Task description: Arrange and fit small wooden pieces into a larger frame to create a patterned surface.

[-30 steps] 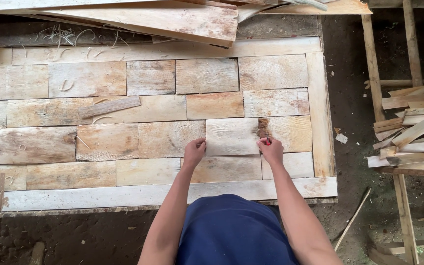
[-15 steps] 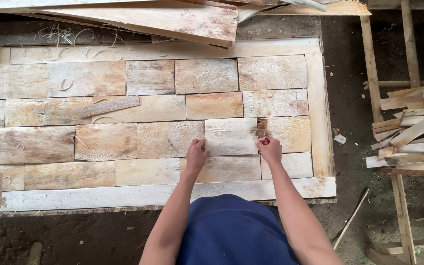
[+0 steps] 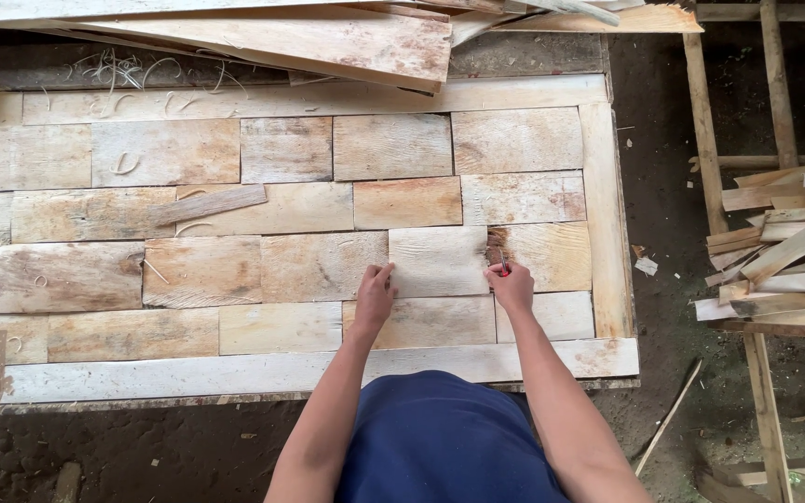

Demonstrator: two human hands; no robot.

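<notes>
Head view: a large flat panel of pale rectangular wooden blocks; one light square block sits mid-panel. The left hand presses its left edge, fingers curled; the right hand pinches a small red tool. Uneven pressure could shift the block.

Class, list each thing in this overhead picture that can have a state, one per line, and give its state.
Pale rectangular wooden block: lying flat in the panel, touched at both ends.
Left hand: fingers on the block's left edge.
Right hand: gripping a small red tool.
Loose thin wood strip: lying tilted across the blocks.
</notes>
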